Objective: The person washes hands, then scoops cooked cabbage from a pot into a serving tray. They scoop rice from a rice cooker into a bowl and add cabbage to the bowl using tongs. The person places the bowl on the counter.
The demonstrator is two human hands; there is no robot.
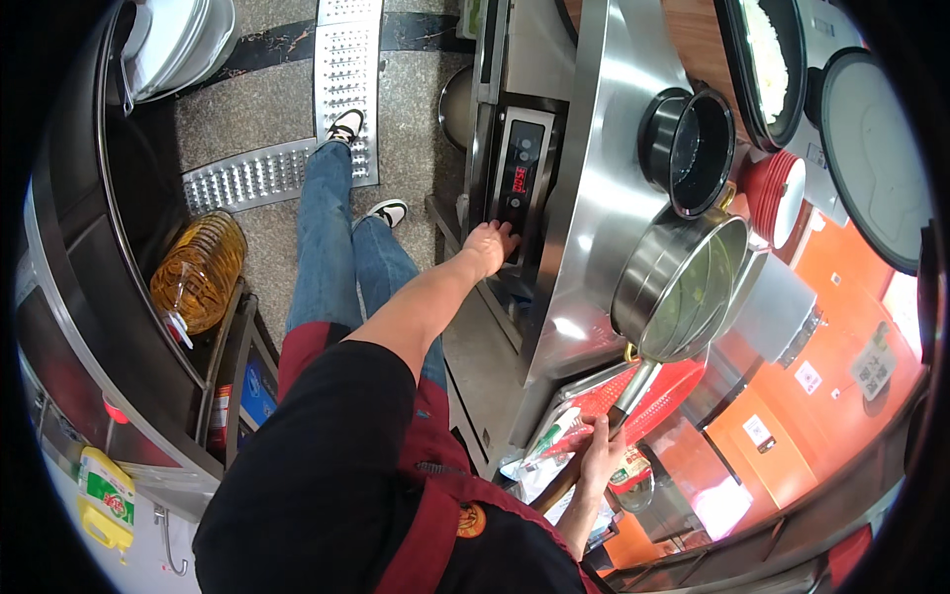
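My left hand [490, 248] reaches across to a cooker control panel [522, 185] with a lit red display on the counter's front. Its fingertips are at the lower part of that panel; what lies under them is hidden. My right hand [600, 454] grips a long handle [631, 401], brown at the grip and metal towards its far end. That metal end meets the rim of a steel pot [646, 286] with brass-coloured side handles. Greenish contents show inside the pot. Whether the handle belongs to the pot or to a utensil at it, I cannot tell.
Beside the pot on the steel counter [594, 223] stands a black pot [657, 148]. Further back are stacked red bowls [768, 197] and a black container of white food [768, 67]. A red perforated tray [605, 393] lies nearer me. An oil bottle [199, 271] is at left.
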